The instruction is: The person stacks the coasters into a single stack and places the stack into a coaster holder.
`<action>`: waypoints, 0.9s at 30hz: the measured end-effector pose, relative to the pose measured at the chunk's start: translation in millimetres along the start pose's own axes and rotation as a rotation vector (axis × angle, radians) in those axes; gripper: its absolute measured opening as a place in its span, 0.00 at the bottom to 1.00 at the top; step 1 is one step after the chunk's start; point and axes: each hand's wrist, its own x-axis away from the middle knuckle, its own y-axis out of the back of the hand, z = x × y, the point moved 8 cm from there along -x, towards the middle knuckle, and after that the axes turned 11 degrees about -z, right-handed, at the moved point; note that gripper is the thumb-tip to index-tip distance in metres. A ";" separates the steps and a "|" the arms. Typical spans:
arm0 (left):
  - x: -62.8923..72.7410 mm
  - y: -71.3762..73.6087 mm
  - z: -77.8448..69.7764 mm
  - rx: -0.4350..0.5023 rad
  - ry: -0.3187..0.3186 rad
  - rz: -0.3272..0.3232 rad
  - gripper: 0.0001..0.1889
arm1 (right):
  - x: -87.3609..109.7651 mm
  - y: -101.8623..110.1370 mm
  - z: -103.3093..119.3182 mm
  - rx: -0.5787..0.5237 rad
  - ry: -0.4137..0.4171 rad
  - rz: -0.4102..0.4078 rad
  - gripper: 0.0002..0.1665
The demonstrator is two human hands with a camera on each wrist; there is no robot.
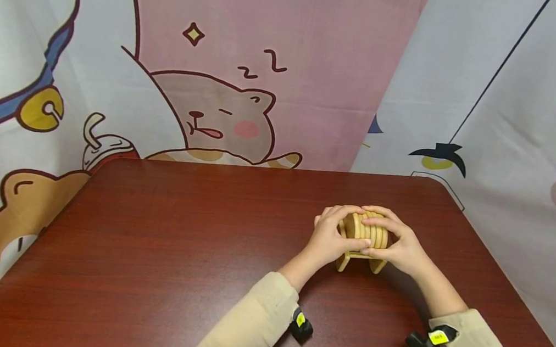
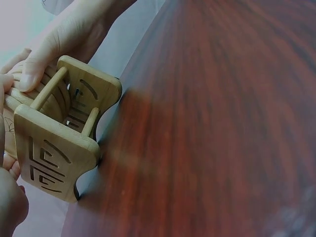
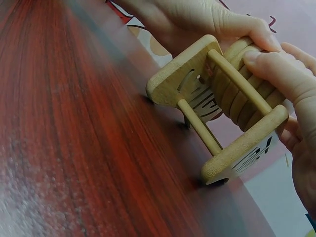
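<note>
A stack of round, light wooden coasters point(image 1: 372, 234) lies on edge in a small wooden holder point(image 1: 343, 263), toward the table's right side. My left hand point(image 1: 327, 237) grips the stack from the left, its thumb along the near side and its fingers over the top. From the right, my right hand point(image 1: 400, 243) holds the same stack, its thumb close to the left thumb. In the right wrist view the coasters point(image 3: 236, 101) sit between the holder's end plates, behind a round rod point(image 3: 239, 81). Cut-out line patterns show on the end plate point(image 2: 54, 153) in the left wrist view.
The holder stands on a dark red-brown wooden table point(image 1: 176, 253). A printed cloth point(image 1: 327, 62) with cartoon animals hangs behind the table and along its sides. Black devices with yellow labels are strapped at both sleeve cuffs point(image 1: 275, 292).
</note>
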 end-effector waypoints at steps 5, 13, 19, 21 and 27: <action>0.0 -1.2 0.5 -0.019 -0.006 0.000 0.31 | 0.5 -0.1 0.0 -0.004 -0.003 0.005 0.39; 2.3 -3.0 3.7 -0.056 0.006 0.030 0.34 | 4.1 -0.2 -3.5 -0.002 -0.022 0.038 0.38; 4.6 -3.5 6.6 -0.035 0.018 0.035 0.36 | 4.3 -0.8 -1.5 0.017 -0.010 0.041 0.37; 5.4 -3.1 7.3 -0.008 0.021 0.025 0.34 | 4.1 -1.4 -0.4 0.020 -0.010 0.042 0.36; 6.2 -2.6 9.3 0.065 0.040 -0.004 0.31 | 4.5 -0.4 0.5 0.039 0.002 0.027 0.35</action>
